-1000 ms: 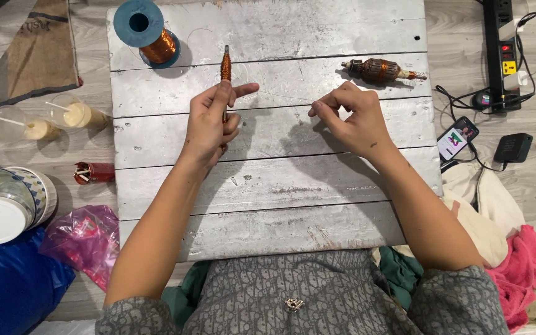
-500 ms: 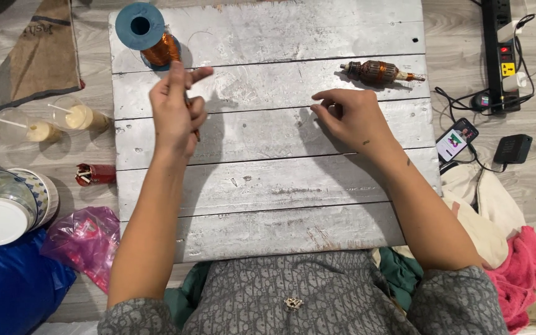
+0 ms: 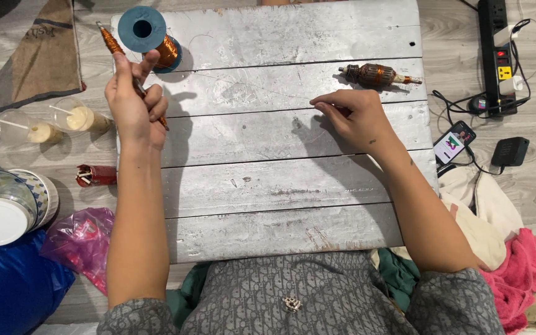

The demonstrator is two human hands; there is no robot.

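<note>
A: What does the left hand hold?

B: Its grip is closed around a thin copper-coloured rod wound with wire. The rod stands tilted, the upper end points away from the person, just beside the blue plastic spool of copper wire.

A: And the right hand?

B: It rests on the grey wooden plank table, well to the right of the spool. Thumb and forefinger are pressed together. I think they pinch a very fine wire, because a thin line seems to run over the planks from the spool toward this hand, but it is too thin to be sure.

A: Where is the other wound piece?

B: The small motor armature with copper winding and a steel shaft lies on the table far right of the spool, just behind the right hand and apart from it. No hand touches it.

A: How far is the work, in your judgement?

B: The rod already carries winding over the part I can see, and the spool has much wire left. The armature looks wound, but whether it is finished I cannot tell.

A: What is around?

B: On the floor left of the spool are two clear plastic cups with pale drink. Far right of it are a black power strip and a phone with lit screen.
</note>
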